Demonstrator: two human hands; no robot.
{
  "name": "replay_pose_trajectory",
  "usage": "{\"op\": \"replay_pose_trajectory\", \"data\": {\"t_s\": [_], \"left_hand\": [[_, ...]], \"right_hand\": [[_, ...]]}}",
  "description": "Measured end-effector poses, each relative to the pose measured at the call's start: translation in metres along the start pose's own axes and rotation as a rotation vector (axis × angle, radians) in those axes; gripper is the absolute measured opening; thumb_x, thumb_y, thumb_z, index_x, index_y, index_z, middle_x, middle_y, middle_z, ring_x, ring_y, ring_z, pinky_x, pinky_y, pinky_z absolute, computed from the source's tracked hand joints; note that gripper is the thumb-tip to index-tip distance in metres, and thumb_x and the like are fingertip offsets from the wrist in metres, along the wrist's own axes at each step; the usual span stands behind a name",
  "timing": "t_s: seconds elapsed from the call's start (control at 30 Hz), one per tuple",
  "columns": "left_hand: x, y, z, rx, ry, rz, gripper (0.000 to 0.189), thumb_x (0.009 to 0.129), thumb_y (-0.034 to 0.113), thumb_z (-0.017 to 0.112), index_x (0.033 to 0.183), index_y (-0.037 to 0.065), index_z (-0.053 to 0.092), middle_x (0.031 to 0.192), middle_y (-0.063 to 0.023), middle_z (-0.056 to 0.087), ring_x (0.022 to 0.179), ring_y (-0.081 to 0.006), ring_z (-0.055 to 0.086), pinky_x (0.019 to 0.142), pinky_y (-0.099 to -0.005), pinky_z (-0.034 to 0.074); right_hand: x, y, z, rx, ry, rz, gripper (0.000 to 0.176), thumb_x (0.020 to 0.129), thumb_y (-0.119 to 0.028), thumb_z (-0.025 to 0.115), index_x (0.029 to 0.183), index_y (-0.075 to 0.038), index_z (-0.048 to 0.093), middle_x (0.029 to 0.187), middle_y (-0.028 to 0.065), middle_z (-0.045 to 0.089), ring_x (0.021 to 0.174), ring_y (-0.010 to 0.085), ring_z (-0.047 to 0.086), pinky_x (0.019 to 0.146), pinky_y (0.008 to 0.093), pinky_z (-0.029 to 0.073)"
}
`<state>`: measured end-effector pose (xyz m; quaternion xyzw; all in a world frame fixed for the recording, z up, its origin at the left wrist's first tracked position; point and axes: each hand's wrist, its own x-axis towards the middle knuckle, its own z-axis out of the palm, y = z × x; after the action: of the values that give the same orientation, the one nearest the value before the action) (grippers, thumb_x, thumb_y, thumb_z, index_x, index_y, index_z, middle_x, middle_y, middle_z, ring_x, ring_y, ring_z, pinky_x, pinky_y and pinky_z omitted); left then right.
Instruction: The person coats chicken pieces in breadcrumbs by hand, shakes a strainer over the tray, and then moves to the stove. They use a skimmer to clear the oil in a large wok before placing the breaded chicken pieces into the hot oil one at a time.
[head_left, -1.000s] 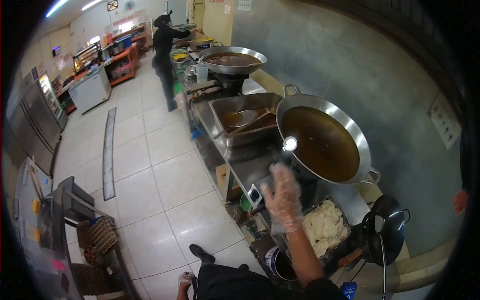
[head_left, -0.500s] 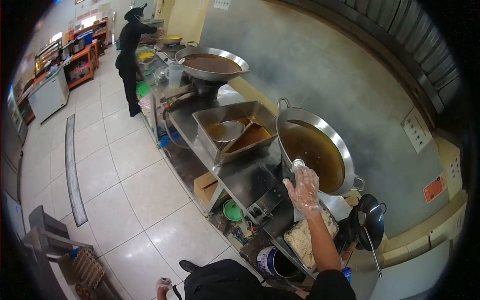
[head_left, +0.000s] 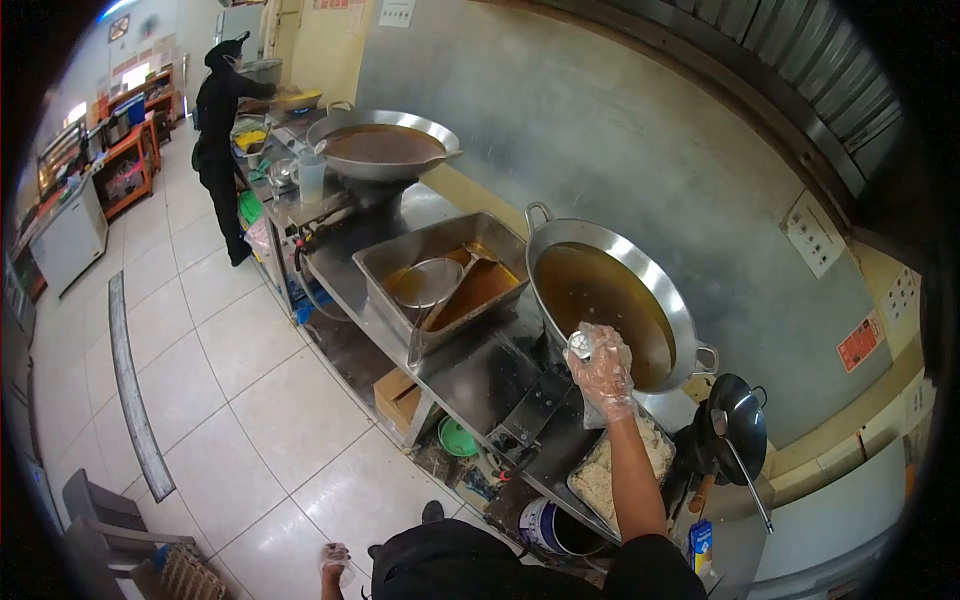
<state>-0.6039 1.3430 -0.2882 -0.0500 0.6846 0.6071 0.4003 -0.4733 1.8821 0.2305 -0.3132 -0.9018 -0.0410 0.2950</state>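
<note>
A metal scoop [head_left: 580, 345] is gripped by the fingers [head_left: 596, 356] of the right hand [head_left: 602, 368] above the wok [head_left: 625, 255], where oil [head_left: 600, 300] could be splashed by a slip; the grip of the left hand [head_left: 335, 558] cannot be told.

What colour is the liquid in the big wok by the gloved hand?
The liquid is brown; head view shows it.

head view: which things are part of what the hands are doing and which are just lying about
In hand: right hand, gloved, holding a small round metal piece; the near wok of oil under it; pale dough in its tray.
Lying about: steel tray with a skimmer; far wok; black pan; green bowl; cardboard box; bucket.
</note>
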Motion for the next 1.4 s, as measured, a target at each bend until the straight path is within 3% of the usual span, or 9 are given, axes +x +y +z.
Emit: {"op": "replay_pose_trajectory", "data": {"t_s": [0.37, 0.63, 0.73, 0.83, 1.0, 1.07, 1.23, 1.33, 1.4], "left_hand": [[0.000, -0.058, 0.011, -0.260, -0.136, -0.171, 0.013, 0.080, 0.019, 0.039, 0.074, 0.009, 0.043, 0.068, -0.0066, 0.045, 0.058, -0.0232, 0.046, 0.048, -0.0342, 0.040], [0.005, -0.088, -0.024, -0.575, -0.345, -0.208, 0.029, 0.068, 0.004, 0.061, 0.091, 0.001, 0.043, 0.072, -0.0136, 0.052, 0.060, -0.0256, 0.054, 0.052, -0.0406, 0.047], [0.014, -0.086, -0.019, -0.025, -0.247, 0.209, 0.011, 0.075, 0.013, 0.055, 0.081, 0.005, 0.050, 0.075, -0.0096, 0.055, 0.061, -0.0218, 0.055, 0.051, -0.0336, 0.046], [-0.003, -0.060, -0.017, -0.405, -0.157, -0.070, 0.017, 0.078, 0.016, 0.052, 0.091, 0.008, 0.047, 0.079, -0.0085, 0.056, 0.068, -0.0213, 0.056, 0.055, -0.0328, 0.047], [-0.018, -0.034, -0.008, 0.068, -0.170, -0.163, 0.024, 0.081, 0.018, 0.051, 0.099, 0.006, 0.040, 0.076, -0.0101, 0.055, 0.059, -0.0198, 0.055, 0.046, -0.0309, 0.043], [-0.015, -0.021, -0.002, 0.262, -0.212, -0.315, 0.025, 0.080, 0.018, 0.050, 0.099, 0.005, 0.040, 0.075, -0.0114, 0.055, 0.057, -0.0203, 0.055, 0.044, -0.0308, 0.043], [-0.034, 0.012, -0.026, 0.862, -0.614, 0.394, 0.014, 0.068, 0.018, 0.051, 0.062, 0.006, 0.055, 0.059, -0.0074, 0.053, 0.054, -0.0231, 0.053, 0.047, -0.0327, 0.041], [0.001, -0.011, -0.047, 1.132, -0.511, 0.444, 0.016, 0.069, 0.021, 0.052, 0.064, 0.007, 0.057, 0.065, -0.0116, 0.056, 0.060, -0.0272, 0.056, 0.053, -0.0377, 0.043], [0.002, 0.008, -0.033, 1.309, -0.432, 0.515, 0.014, 0.069, 0.020, 0.053, 0.065, 0.007, 0.058, 0.069, -0.0128, 0.058, 0.064, -0.0275, 0.057, 0.055, -0.0374, 0.044]], "right_hand": [[-0.007, 0.010, 0.000, -0.011, 0.079, -0.013, 0.035, 0.059, -0.018, 0.065, 0.089, -0.002, 0.058, 0.086, 0.0143, 0.054, 0.083, 0.0308, 0.052, 0.075, 0.0399, 0.041], [-0.017, -0.011, -0.020, 0.041, 0.125, 0.031, 0.034, 0.066, -0.015, 0.064, 0.096, -0.004, 0.056, 0.094, 0.0132, 0.053, 0.085, 0.0275, 0.052, 0.077, 0.0365, 0.041], [-0.037, -0.008, -0.026, 0.157, 0.191, 0.210, 0.032, 0.068, -0.011, 0.063, 0.099, -0.004, 0.055, 0.093, 0.0119, 0.053, 0.083, 0.0243, 0.054, 0.074, 0.0333, 0.044], [-0.093, 0.040, -0.005, 0.243, 0.345, 0.299, 0.021, 0.073, -0.005, 0.057, 0.093, -0.001, 0.054, 0.085, 0.0099, 0.055, 0.073, 0.0209, 0.055, 0.066, 0.0269, 0.045], [-0.245, 0.132, 0.007, -0.100, 0.253, 0.486, 0.012, 0.079, -0.008, 0.049, 0.088, 0.000, 0.052, 0.076, 0.0065, 0.052, 0.064, 0.0173, 0.051, 0.060, 0.0243, 0.043], [-0.325, 0.198, 0.033, 0.562, 0.398, 0.655, 0.014, 0.079, -0.008, 0.048, 0.091, -0.001, 0.052, 0.083, 0.0051, 0.053, 0.069, 0.0149, 0.051, 0.063, 0.0241, 0.043], [-0.451, 0.269, 0.054, 1.929, 0.587, 0.741, 0.021, 0.078, -0.009, 0.051, 0.097, -0.003, 0.052, 0.095, 0.0076, 0.054, 0.082, 0.0138, 0.052, 0.072, 0.0272, 0.042], [-0.412, 0.247, 0.041, 2.436, 0.204, 0.493, 0.023, 0.078, -0.007, 0.048, 0.100, -0.003, 0.051, 0.096, 0.0074, 0.054, 0.084, 0.0157, 0.052, 0.074, 0.0275, 0.042], [-0.409, 0.243, 0.063, 1.431, 0.247, 0.849, 0.026, 0.077, -0.010, 0.049, 0.103, -0.005, 0.051, 0.099, 0.0062, 0.054, 0.087, 0.0181, 0.052, 0.077, 0.0287, 0.042]]}}
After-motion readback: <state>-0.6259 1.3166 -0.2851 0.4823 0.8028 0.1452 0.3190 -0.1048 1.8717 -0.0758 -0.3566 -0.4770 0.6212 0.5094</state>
